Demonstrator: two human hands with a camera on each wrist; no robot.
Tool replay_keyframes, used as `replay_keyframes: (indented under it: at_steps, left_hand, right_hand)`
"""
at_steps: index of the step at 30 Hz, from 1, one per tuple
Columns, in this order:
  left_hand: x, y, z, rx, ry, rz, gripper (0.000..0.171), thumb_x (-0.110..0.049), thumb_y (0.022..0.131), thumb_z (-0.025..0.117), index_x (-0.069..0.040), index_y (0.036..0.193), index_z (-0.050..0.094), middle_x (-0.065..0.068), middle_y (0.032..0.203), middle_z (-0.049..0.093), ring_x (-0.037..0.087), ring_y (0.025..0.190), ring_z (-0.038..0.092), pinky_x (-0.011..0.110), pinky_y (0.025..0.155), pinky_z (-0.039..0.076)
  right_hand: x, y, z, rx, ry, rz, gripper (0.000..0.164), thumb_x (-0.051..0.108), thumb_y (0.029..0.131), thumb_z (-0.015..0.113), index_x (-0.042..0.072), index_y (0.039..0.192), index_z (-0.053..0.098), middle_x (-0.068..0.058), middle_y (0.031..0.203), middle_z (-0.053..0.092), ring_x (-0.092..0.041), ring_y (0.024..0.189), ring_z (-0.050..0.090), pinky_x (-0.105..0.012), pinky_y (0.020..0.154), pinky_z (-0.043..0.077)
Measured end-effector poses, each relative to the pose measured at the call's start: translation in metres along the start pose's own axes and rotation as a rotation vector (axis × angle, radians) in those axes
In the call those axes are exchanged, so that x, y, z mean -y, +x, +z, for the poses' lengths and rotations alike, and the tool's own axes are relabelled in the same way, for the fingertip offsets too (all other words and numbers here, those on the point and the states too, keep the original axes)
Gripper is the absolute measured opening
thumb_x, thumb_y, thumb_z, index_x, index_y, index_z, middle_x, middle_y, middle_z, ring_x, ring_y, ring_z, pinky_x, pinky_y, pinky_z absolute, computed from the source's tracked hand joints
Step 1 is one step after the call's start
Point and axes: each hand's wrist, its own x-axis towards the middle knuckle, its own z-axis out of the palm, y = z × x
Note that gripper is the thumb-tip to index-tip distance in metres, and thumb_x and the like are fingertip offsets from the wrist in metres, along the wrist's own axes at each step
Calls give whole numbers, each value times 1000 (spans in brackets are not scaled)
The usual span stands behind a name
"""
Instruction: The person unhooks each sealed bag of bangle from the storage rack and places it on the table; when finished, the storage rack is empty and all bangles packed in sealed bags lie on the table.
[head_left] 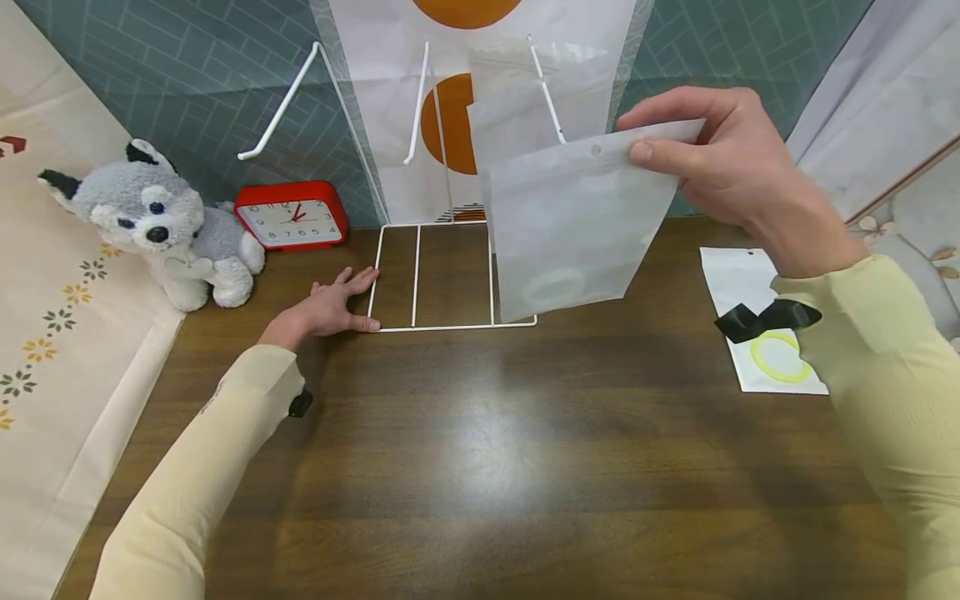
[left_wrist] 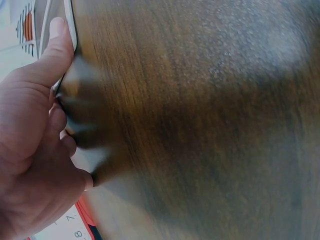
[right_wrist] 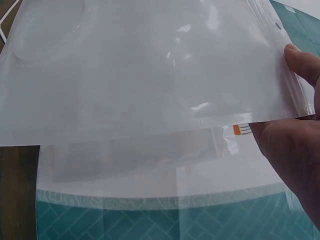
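Observation:
At the top edge, my right hand [head_left: 731,162] pinches a white plastic pouch [head_left: 581,221] between thumb and fingers. A hole shows near the pouch's top, and the faint outline of a ring shows low inside it. The pouch is held up before the right hook [head_left: 547,92] of a white wire display rack [head_left: 457,328], overlapping the hook tip in the head view. Another clear-and-white pouch [head_left: 506,104] hangs behind it. My left hand [head_left: 322,308] rests at the rack base's left side, fingers spread and thumb [left_wrist: 59,45] against the wire.
A second pouch with a yellow ring [head_left: 780,357] lies on the wooden table [head_left: 480,467] at right, partly behind the right sleeve. A red clock [head_left: 292,215] and a grey plush husky [head_left: 172,225] stand back left. The rack's left hook [head_left: 281,104] and middle hook [head_left: 417,104] jut forward.

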Motion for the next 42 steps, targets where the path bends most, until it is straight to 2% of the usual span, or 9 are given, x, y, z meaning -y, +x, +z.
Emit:
replay_keyframes:
  at_steps: [6, 13, 19, 27, 29, 33, 35, 38, 42]
  left_hand:
    - [4, 2, 1, -26, 13, 33, 103, -42, 88, 76, -11, 161, 11, 15, 166, 6, 42, 149, -7, 72, 108, -7]
    - [3, 3, 3, -18, 12, 26, 103, -43, 88, 75, -13, 162, 10, 15, 166, 6, 41, 150, -7, 71, 109, -7]
    - [2, 3, 3, -16, 11, 16, 102, -41, 88, 75, -13, 162, 10, 16, 166, 6, 41, 150, -7, 71, 109, -6]
    - [2, 3, 5, -19, 6, 6, 101, -41, 88, 75, -14, 162, 11, 15, 166, 6, 40, 150, -6, 70, 110, -6]
    - [1, 3, 5, -19, 4, 6, 102, -41, 88, 76, -14, 162, 11, 15, 166, 6, 40, 150, -7, 70, 110, -6]
    - [0, 4, 6, -15, -8, 2, 102, -40, 87, 76, -15, 162, 11, 15, 166, 6, 40, 150, -7, 69, 111, -7]
    - [-1, 4, 5, -8, -13, -1, 102, -41, 87, 76, -16, 162, 11, 15, 166, 6, 39, 150, -8, 69, 111, -8]
    - [-1, 4, 3, -11, -4, -4, 103, -41, 87, 76, -16, 162, 11, 16, 166, 6, 40, 150, -7, 69, 111, -7]
    - [0, 3, 2, -21, 12, -1, 102, -39, 87, 77, -15, 162, 11, 16, 166, 7, 40, 150, -6, 69, 111, -6]
  right_hand:
    - [-1, -14, -14, 41, 43, -9, 27, -25, 86, 59, -16, 110, 68, -20, 103, 67, -30, 88, 64, -29, 78, 55]
    - [-6, -41, -34, -84, 4, 35, 26, -26, 86, 58, -19, 110, 66, -22, 94, 70, -28, 78, 69, -33, 66, 59]
    - [-11, -64, -63, -103, 134, 85, 32, -30, 87, 50, -18, 112, 65, -23, 92, 73, -28, 78, 72, -35, 63, 60]
    - [-21, -88, -95, -61, 167, -59, 31, -36, 85, 43, -27, 109, 59, -28, 97, 71, -31, 83, 71, -32, 70, 59]
    - [-24, -94, -104, -61, 187, -65, 30, -36, 85, 43, -28, 110, 58, -30, 99, 70, -32, 85, 71, -33, 71, 59]
    - [-27, -106, -120, -96, 80, -68, 26, -30, 88, 49, -27, 112, 58, -25, 103, 69, -28, 86, 71, -30, 70, 59]
    - [-29, -109, -129, -73, 51, -62, 26, -28, 89, 50, -26, 115, 57, -24, 107, 68, -26, 88, 70, -29, 71, 59]
    - [-33, -105, -140, -52, 46, -9, 28, -27, 91, 47, -24, 116, 58, -22, 108, 68, -25, 90, 71, -29, 72, 59]
    - [-38, -87, -150, -104, -17, 149, 29, -24, 93, 50, -13, 114, 67, -13, 106, 71, -20, 88, 71, -27, 69, 59]
